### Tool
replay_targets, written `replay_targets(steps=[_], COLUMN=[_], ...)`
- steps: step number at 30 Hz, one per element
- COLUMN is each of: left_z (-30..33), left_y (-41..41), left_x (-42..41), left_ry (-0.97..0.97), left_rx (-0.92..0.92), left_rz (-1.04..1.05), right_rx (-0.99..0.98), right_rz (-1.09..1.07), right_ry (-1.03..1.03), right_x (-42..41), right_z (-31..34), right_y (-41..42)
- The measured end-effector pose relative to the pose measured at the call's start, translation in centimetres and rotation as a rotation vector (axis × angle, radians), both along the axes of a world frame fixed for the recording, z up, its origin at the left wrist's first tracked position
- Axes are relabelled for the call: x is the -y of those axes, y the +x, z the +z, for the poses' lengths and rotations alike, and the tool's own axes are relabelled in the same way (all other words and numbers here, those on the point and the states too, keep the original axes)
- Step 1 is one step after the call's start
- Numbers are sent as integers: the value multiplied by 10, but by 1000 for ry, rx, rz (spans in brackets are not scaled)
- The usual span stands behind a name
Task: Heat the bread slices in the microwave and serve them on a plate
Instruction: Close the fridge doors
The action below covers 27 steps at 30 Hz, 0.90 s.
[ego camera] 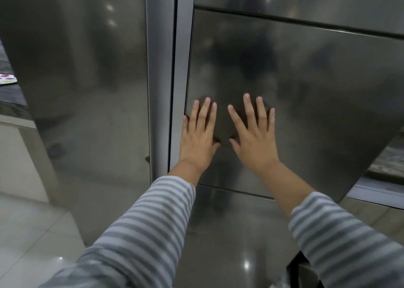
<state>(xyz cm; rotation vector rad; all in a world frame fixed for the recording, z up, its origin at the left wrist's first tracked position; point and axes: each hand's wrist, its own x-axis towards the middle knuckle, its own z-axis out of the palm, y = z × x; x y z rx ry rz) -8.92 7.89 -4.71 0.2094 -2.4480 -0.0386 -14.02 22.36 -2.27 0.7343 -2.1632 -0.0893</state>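
A tall stainless-steel refrigerator fills the view. Its middle drawer front [317, 95] is a flat steel panel with no handle showing. My left hand [197, 134] lies flat against the lower left part of that panel, fingers spread. My right hand [254, 137] presses flat beside it, a little to the right, fingers also spread. Neither hand holds anything. Both arms wear grey striped sleeves. No bread, microwave or plate is visible.
The fridge's tall left door [87, 80] stands beside the drawer, split from it by a vertical seam. Another steel panel [229, 233] sits below. A dark counter with a colourful object [7, 79] is far left. Pale floor tiles [28, 233] lie lower left.
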Motion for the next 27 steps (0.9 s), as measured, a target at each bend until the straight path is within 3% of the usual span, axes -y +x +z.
replay_targets(steps=[3,7,16,22,27], left_z=[0,-20,-106,-138,-156], left_y=[21,69,236,334,372], left_x=[1,7,47,88,146], left_ry=[39,32,327,440,482], left_rx=[32,183,358,420,435], left_rz=[30,110,298,547,672], right_rx=[100,362,907,958,957], right_rz=[25,40,249,395,504], right_ry=[-30,92,361,579,638], right_x=[8,18,60,126,203], right_z=[-6,-31,-117,-147,-163], right_y=[19,62,176,235,268])
